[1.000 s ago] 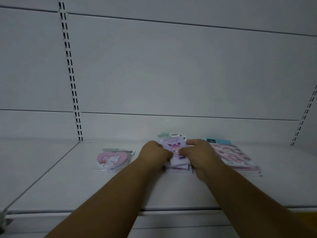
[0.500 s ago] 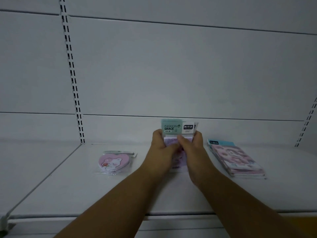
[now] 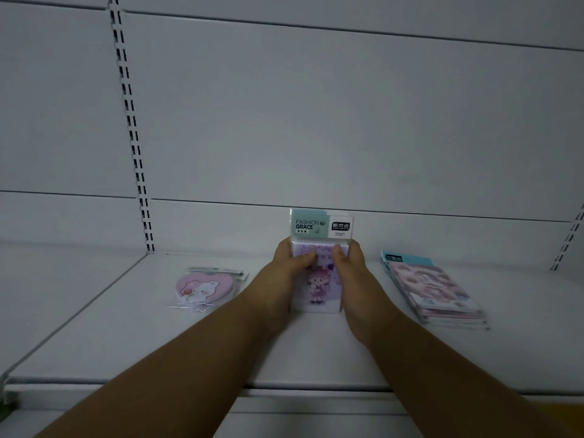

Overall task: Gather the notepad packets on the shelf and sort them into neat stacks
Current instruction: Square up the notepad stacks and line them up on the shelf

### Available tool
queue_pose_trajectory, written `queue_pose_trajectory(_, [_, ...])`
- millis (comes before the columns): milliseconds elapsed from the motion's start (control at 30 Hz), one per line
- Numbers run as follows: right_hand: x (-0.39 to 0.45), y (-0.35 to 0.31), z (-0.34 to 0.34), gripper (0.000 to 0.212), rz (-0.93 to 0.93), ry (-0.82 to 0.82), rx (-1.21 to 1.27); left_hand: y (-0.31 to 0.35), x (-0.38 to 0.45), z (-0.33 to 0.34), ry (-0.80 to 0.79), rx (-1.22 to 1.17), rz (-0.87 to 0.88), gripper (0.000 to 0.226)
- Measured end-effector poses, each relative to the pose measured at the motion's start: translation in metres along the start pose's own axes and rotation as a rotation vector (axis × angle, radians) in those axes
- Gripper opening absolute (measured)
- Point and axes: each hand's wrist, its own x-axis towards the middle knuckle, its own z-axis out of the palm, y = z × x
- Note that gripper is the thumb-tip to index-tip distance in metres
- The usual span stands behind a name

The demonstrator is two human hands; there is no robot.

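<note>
Ahead of you, the pale grey back panel [image 3: 316,121] fills most of the view. A slotted upright [image 3: 132,137] runs down its left side, tilting slightly, dark slots paired all the way down. A second slotted upright [image 3: 568,238] peeks in at the far right edge. Two thin horizontal seams cross the panel, one high [image 3: 347,28], one low [image 3: 442,213]. A yellow patch [image 3: 565,412] shows at bottom right, too cropped to identify.

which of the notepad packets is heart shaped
The pink heart packet with the white bear, lying flat at the left of the shelf. The purple packets in both hands and the pink stack at the right are rectangular.
</note>
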Motion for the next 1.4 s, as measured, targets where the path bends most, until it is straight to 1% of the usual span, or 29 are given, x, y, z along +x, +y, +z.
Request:
queue_pose_trajectory(67, [0.001,0.001,-0.002,0.020,0.029,0.016,-0.023,-0.001,0.002,-0.001,0.024,0.011,-0.017,0.037])
queue_pose_trajectory(100, [0.001,0.001,-0.002,0.015,0.048,0.021,-0.056,-0.001,0.002,-0.001,0.046,0.056,-0.025,0.037])
queue_pose_trajectory(167, [0.000,0.001,-0.005,0.012,0.070,0.023,-0.210,0.001,0.000,-0.002,0.107,0.260,-0.012,0.039])
queue_pose_trajectory(200, [0.000,-0.001,-0.007,0.012,0.068,0.027,-0.322,0.002,-0.002,-0.002,0.130,0.387,0.006,0.040])
queue_pose_trajectory(267, [-0.003,-0.006,-0.012,0.021,0.047,0.038,-0.520,0.004,-0.004,-0.004,0.164,0.597,0.052,0.040])
queue_pose_trajectory(367, [-0.006,-0.014,-0.015,0.030,0.031,0.059,-0.613,0.007,-0.006,-0.007,0.194,0.808,0.104,0.038])
queue_pose_trajectory(467, [-0.005,-0.018,-0.014,0.030,0.050,0.117,-0.671,0.011,-0.001,-0.010,0.254,0.897,0.098,0.042])
queue_pose_trajectory(567, [0.001,-0.019,-0.013,0.031,0.073,0.194,-0.828,0.012,0.007,-0.013,0.322,0.956,0.042,0.043])
queue_pose_trajectory(633, [0.005,-0.016,-0.013,0.033,0.127,0.201,-0.875,0.012,0.011,-0.014,0.296,1.053,-0.044,0.037])
queue_pose_trajectory(733, [0.009,-0.012,-0.013,0.037,0.215,0.212,-0.922,0.015,0.014,-0.011,0.254,1.194,-0.157,0.038])
queue_pose_trajectory(767, [0.012,-0.011,-0.013,0.038,0.230,0.212,-0.956,0.017,0.016,-0.010,0.246,1.246,-0.165,0.039])
queue_pose_trajectory(867, [0.024,-0.006,-0.016,0.044,0.250,0.179,-1.174,0.022,0.016,-0.006,0.166,1.399,-0.173,0.046])
queue_pose_trajectory(933, [0.031,0.000,-0.019,0.051,0.243,0.174,-1.241,0.022,0.015,-0.005,0.135,1.472,-0.200,0.052])
queue_pose_trajectory(967, [0.033,0.003,-0.021,0.053,0.242,0.180,-1.254,0.021,0.015,-0.005,0.147,1.491,-0.222,0.056])
queue_pose_trajectory(1033, [0.037,0.004,-0.023,0.050,0.229,0.194,-1.285,0.021,0.016,-0.006,0.192,1.494,-0.266,0.060])
queue_pose_trajectory(1100, [0.038,0.001,-0.022,0.053,0.204,0.197,-1.300,0.022,0.017,-0.005,0.213,1.511,-0.284,0.059])
queue_pose_trajectory(1167, [0.032,-0.008,-0.024,0.058,0.185,0.143,-1.320,0.024,0.015,-0.004,0.238,1.576,-0.254,0.057])
queue_pose_trajectory(1267, [0.005,-0.024,-0.031,0.059,0.081,-0.004,-1.337,0.025,0.000,-0.007,0.251,1.663,-0.124,0.056])
queue_pose_trajectory(1333, [-0.017,-0.032,-0.038,0.052,0.010,-0.086,-1.379,0.025,-0.016,-0.009,0.187,1.735,-0.043,0.056])
queue_pose_trajectory(1400, [-0.028,-0.034,-0.043,0.042,-0.011,-0.174,-1.412,0.026,-0.028,-0.008,0.082,1.804,-0.002,0.051])
